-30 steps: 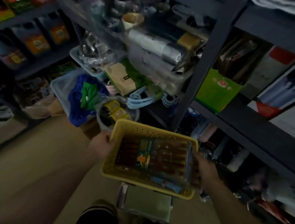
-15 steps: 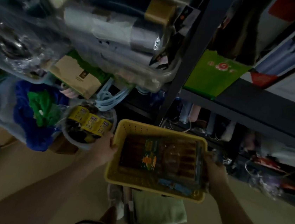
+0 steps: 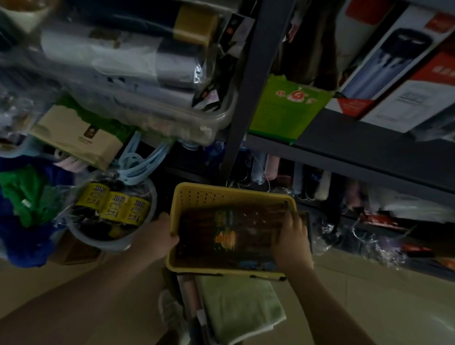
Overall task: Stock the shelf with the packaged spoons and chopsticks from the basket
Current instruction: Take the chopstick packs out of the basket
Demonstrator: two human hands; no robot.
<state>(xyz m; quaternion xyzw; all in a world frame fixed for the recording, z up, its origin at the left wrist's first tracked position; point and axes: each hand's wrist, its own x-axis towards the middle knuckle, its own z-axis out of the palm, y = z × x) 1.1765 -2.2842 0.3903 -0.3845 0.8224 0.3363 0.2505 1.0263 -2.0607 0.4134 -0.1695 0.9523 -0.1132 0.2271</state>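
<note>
A yellow perforated basket (image 3: 215, 196) hangs in front of me at the middle of the view. My left hand (image 3: 160, 235) grips its left rim. Inside lies a flat clear pack of dark brown wooden utensils with a green and orange label (image 3: 222, 228). My right hand (image 3: 293, 241) reaches into the basket from the right, fingers curled on the pack's right end. The dark metal shelf (image 3: 378, 158) runs across the upper right, with a grey upright post (image 3: 250, 75) just above the basket.
Boxed appliances (image 3: 418, 80) and a green carton (image 3: 287, 108) stand on the shelf. Left of the post are clear bins of goods, a round tub with yellow-labelled packs (image 3: 116, 208) and blue cloth (image 3: 3, 209). Folded green fabric (image 3: 239, 307) lies on the tiled floor below the basket.
My right hand left the basket's right rim and moved inside onto the utensil pack. The view has closed in on the shelves; the left hand keeps holding the basket.
</note>
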